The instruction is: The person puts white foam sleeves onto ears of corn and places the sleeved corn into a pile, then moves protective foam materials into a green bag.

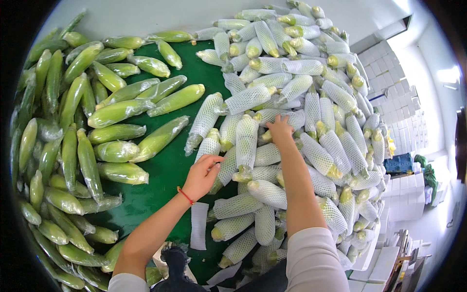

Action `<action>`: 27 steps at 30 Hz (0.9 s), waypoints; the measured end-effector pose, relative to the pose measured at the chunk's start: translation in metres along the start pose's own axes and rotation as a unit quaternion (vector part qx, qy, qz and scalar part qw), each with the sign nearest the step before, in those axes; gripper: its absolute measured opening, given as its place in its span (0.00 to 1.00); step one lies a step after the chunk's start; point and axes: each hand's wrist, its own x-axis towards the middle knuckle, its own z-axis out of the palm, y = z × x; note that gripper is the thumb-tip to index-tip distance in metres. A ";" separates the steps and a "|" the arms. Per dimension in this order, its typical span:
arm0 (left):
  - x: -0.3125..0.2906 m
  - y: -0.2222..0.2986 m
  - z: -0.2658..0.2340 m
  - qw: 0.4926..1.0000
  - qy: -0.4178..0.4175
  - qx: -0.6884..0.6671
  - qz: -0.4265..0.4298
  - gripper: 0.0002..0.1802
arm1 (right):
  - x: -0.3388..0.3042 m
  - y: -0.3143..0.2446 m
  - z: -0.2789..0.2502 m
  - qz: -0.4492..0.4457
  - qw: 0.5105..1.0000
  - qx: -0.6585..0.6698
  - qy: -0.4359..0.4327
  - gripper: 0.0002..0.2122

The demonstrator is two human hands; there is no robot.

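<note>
On the right lies a large heap of corn cobs in white foam net sleeves. My right hand reaches into the middle of it, fingers spread over the netted cobs, and I see nothing gripped. My left hand, with a red cord at the wrist, hovers at the heap's left edge beside a netted cob. Its fingers are loosely bent, thumb apart from the index finger, with no cob between them. A netted cob lies between my two hands. Below my left wrist a flat white net sleeve rests on the green surface.
Film-wrapped green corn cobs are piled along the left, without nets. A green tabletop shows between the two piles. White boxes are stacked beyond the right side. Another loose white sleeve lies near my body.
</note>
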 end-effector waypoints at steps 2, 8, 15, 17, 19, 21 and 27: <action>-0.017 0.001 -0.031 0.999 0.019 -0.017 -0.023 0.09 | -0.012 0.008 0.007 -0.033 0.990 0.074 0.117 0.24; -0.036 0.022 -0.049 0.947 -0.001 -0.254 -0.195 0.12 | -0.079 0.107 -0.005 0.099 0.742 0.549 0.371 0.26; -0.036 0.061 0.010 0.736 -0.070 -0.599 -0.309 0.40 | -0.266 -0.010 -0.006 -0.237 0.636 0.692 0.246 0.23; -0.048 0.066 0.024 0.703 -0.128 -0.645 -0.270 0.40 | -0.308 -0.041 -0.028 -0.393 0.745 0.386 0.377 0.21; -0.072 0.066 0.038 0.706 -0.075 -0.628 -0.317 0.38 | -0.319 -0.056 -0.019 -0.372 0.745 0.389 0.394 0.22; -0.087 0.057 0.043 0.708 -0.056 -0.620 -0.334 0.37 | -0.318 -0.068 -0.007 -0.367 0.745 0.392 0.396 0.23; -0.092 0.056 0.022 0.748 -0.021 -0.603 -0.275 0.28 | -0.316 -0.068 0.001 -0.433 0.742 0.419 0.292 0.31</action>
